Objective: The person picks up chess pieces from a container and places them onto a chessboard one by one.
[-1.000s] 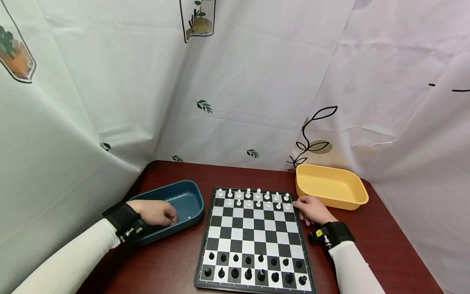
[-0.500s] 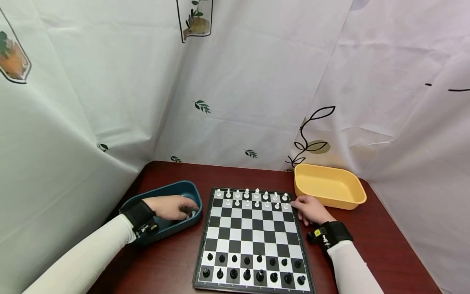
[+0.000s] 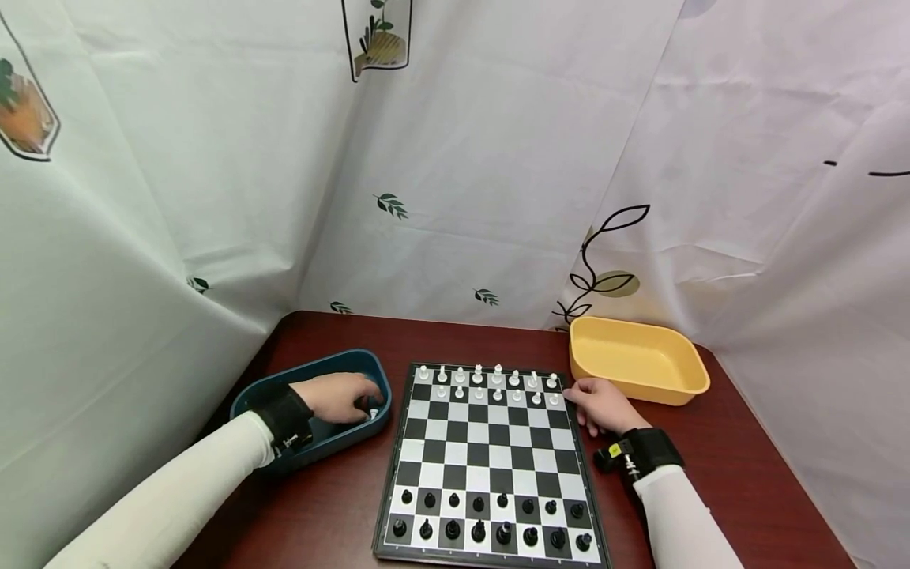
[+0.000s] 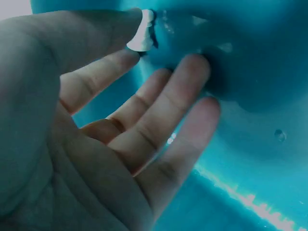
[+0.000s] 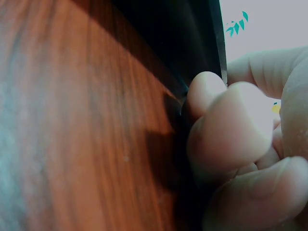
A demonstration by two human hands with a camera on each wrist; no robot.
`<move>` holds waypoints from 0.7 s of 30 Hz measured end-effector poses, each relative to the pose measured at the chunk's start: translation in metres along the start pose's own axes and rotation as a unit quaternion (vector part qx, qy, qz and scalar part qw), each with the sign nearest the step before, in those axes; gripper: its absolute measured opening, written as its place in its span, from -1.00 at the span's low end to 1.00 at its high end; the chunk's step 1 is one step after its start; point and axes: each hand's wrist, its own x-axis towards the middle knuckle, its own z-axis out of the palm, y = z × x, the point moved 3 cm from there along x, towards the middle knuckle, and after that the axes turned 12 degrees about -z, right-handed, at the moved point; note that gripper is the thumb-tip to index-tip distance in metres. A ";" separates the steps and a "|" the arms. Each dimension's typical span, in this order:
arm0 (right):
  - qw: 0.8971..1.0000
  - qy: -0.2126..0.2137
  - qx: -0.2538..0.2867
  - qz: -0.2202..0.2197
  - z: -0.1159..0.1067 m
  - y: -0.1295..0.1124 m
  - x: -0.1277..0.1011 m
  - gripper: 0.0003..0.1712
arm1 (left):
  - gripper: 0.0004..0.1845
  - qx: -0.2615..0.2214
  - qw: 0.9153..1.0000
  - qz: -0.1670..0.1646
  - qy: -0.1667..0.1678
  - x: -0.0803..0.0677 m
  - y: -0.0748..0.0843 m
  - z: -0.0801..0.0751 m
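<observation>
My left hand (image 3: pixel 336 397) reaches into the blue tub (image 3: pixel 245 393). Its thumb and index fingertip pinch a small white chess piece (image 4: pixel 142 32) near the tub's inner wall, the other fingers fairly straight. In the head view that piece (image 3: pixel 373 413) shows just past the fingertips. At the far right of the chessboard (image 3: pixel 479 435), my right hand (image 3: pixel 603 405) grips the edge. The right wrist view has fingertips (image 5: pixel 207 91) against the board's black side (image 5: pixel 168 38), with the thumb over its upper edge.
White chess pieces (image 3: pixel 479 378) stand in two rows at the board's far end, black ones (image 3: pixel 479 531) in two rows at the near end. A yellow tub (image 3: pixel 640 387) sits behind the right hand. Patterned white cloth (image 3: pixel 455 158) hangs behind the dark red table (image 3: pixel 327 506).
My left hand has moved rightward within the blue tub, from its middle to the right end, where it now pinches a white chess piece. The right hand stays at the board's edge.
</observation>
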 end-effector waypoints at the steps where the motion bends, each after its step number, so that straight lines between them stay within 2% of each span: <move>1: 1.000 0.000 0.000 0.000 0.000 0.000 0.000 -0.64 | -0.71 0.008 1.000 0.001 0.007 0.001 0.000 0.001; 6: 1.000 0.001 -0.002 0.003 0.000 0.000 0.000 -0.64 | -0.84 0.041 0.998 0.000 0.039 0.005 0.002 0.006; 9: 1.000 0.002 0.000 0.005 0.001 0.000 0.001 -0.64 | -0.84 0.059 0.997 0.006 0.053 0.005 0.004 0.007; 12: 1.000 0.001 0.001 0.005 0.001 0.000 0.001 -0.64 | -0.81 0.069 0.996 0.012 0.060 0.004 0.006 0.007; 17: 1.000 0.001 -0.001 0.005 0.001 0.001 0.001 -0.63 | -0.76 0.075 0.995 0.002 0.063 0.006 0.005 0.007; 21: 1.000 0.001 -0.004 0.004 0.000 0.001 0.002 -0.63 | -0.79 0.065 0.996 -0.003 0.067 0.007 0.002 0.003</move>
